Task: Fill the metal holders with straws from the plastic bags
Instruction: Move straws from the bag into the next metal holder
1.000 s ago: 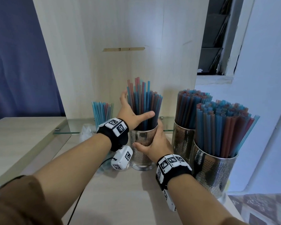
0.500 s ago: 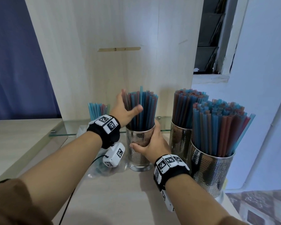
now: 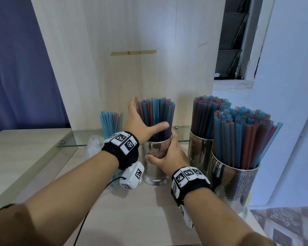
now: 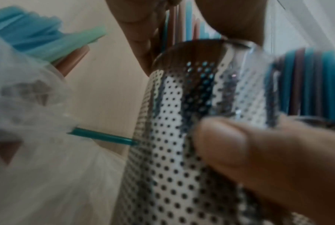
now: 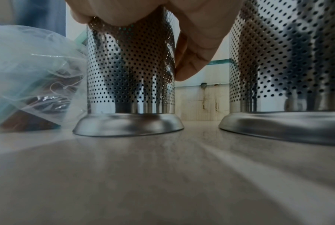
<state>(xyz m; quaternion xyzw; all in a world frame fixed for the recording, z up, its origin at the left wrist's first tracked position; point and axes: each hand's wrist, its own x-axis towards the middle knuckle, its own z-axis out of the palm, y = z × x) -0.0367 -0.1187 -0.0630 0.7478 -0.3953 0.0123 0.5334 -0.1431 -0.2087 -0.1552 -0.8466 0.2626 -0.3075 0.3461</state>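
A perforated metal holder (image 3: 154, 167) stands mid-counter, full of blue and brown straws (image 3: 158, 112) whose tops are level. My left hand (image 3: 146, 119) cups that bundle just above the rim, with straight fingers on its left side and the thumb laid across the front. Below it, my right hand (image 3: 164, 151) grips the holder's body, thumb in front and fingers behind. The left wrist view shows the holder (image 4: 172, 152) with the right thumb (image 4: 239, 152) pressed on it. In the right wrist view its base (image 5: 128, 124) sits flat on the counter.
Two more filled metal holders (image 3: 200, 153) (image 3: 235, 185) stand close on the right, near the counter's edge. A clear plastic bag (image 3: 94, 144) with upright straws (image 3: 110, 123) sits left of the held holder. A glass shelf (image 3: 69, 139) and a wooden panel (image 3: 123, 77) close off the back.
The straws stood high and uneven in my left hand's grasp; they have slid down into the holder and levelled. My left hand followed them down. The right hand stayed on the holder.
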